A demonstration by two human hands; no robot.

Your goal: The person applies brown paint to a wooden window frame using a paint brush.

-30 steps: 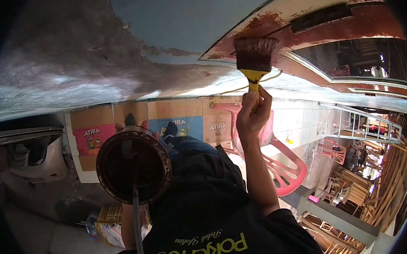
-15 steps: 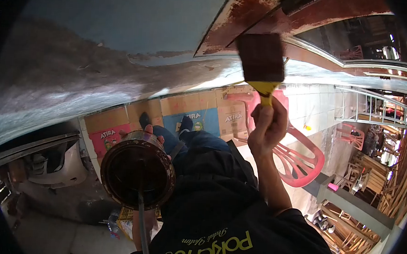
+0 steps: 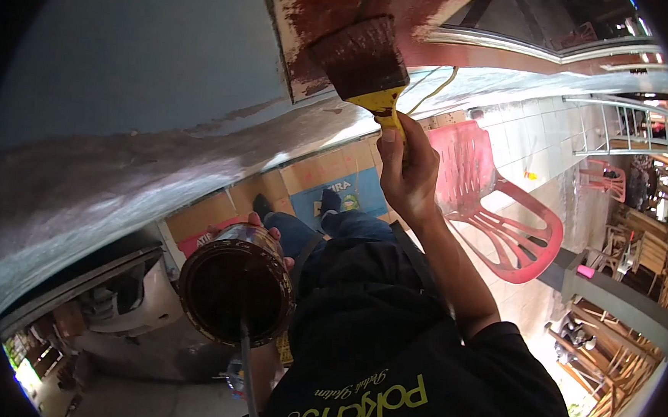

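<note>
My right hand [image 3: 409, 167] is closed around the yellow handle of a wide paintbrush [image 3: 365, 56]. Dark brown paint coats its bristles, which lie over a window frame [image 3: 323, 9] partly covered in reddish-brown paint with pale patches. In my left hand [image 3: 262, 225] is a round paint can [image 3: 237, 287], its open mouth facing up at me. The can hides most of that hand; some fingers show along its far side. Dark paint smears the rim, and a thin stick [image 3: 248, 379] pokes out over the near edge.
A red plastic chair [image 3: 502, 211] stands on the right, close to my right arm. Flattened cardboard [image 3: 309, 173] covers the floor along the wall [image 3: 151, 67]. A metal ladder [image 3: 629, 127] and stacked wood [image 3: 629, 387] are farther right. At left is a vehicle's pale front [image 3: 137, 303].
The brush and my right hand have moved left and up, bringing the bristles over the painted frame. My left hand still holds the can. The whole view has shifted a little.
</note>
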